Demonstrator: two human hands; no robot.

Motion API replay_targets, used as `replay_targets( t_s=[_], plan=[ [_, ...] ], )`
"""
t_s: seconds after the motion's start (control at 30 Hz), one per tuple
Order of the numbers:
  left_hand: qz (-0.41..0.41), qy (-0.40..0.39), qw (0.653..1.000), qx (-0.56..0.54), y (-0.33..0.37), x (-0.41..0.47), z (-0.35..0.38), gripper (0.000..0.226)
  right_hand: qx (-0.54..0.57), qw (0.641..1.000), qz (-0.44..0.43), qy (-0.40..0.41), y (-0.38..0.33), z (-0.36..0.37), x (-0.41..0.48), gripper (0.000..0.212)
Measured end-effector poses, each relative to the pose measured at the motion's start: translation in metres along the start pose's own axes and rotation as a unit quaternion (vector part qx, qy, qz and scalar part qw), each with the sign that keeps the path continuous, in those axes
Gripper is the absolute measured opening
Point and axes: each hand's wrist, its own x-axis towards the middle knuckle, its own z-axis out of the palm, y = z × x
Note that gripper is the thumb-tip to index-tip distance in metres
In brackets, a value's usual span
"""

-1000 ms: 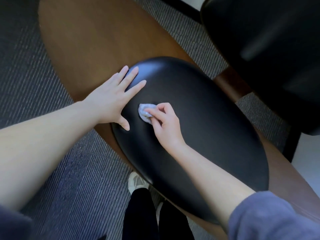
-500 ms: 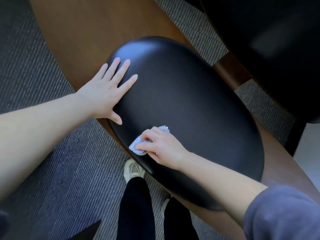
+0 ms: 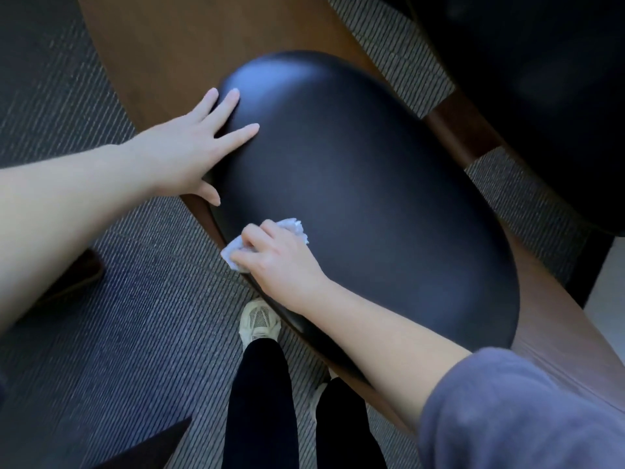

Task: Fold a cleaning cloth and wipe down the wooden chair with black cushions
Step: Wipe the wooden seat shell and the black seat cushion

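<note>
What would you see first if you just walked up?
The big shiny black cushion fills the middle. At its near edge the right hand grips a small white cloth, and the left hand lies flat on the cushion's left side.

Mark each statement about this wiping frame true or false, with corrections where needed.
1. The right hand grips the cloth against the black cushion. True.
2. The left hand holds a second cloth. False: it rests flat on the cushion, fingers spread, holding nothing.
3. The cloth sits at the cushion's edge nearest the person. True.
4. The cushion is mounted on a metal frame. False: the wooden frame under it is brown wood.
</note>
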Motion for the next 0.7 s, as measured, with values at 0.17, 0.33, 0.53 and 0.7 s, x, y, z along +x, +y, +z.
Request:
replay_targets(
  t_s=[0.17, 0.33, 0.53, 0.7],
  plan=[
    [-0.024, -0.020, 0.996, 0.083, 0.026, 0.001, -0.003, 0.143, 0.000, 0.996, -0.067, -0.060, 0.015, -0.013, -0.047, 0.022],
    [-0.041, -0.065, 0.993, 0.091, 0.045, 0.015, -0.005, 0.148, 0.039, 0.988, 0.145, 0.033, 0.078, -0.044, -0.029, 0.029],
    [-0.063, -0.138, 0.984, 0.095, 0.054, 0.030, -0.022, 0.156, 0.106, 0.950, 0.282, 0.079, 0.074, -0.041, -0.030, 0.029],
    [-0.089, -0.218, 0.970, 0.062, 0.061, 0.047, -0.031, 0.164, 0.092, 0.917, 0.364, 0.132, 0.128, -0.056, -0.011, 0.029]
  ],
)
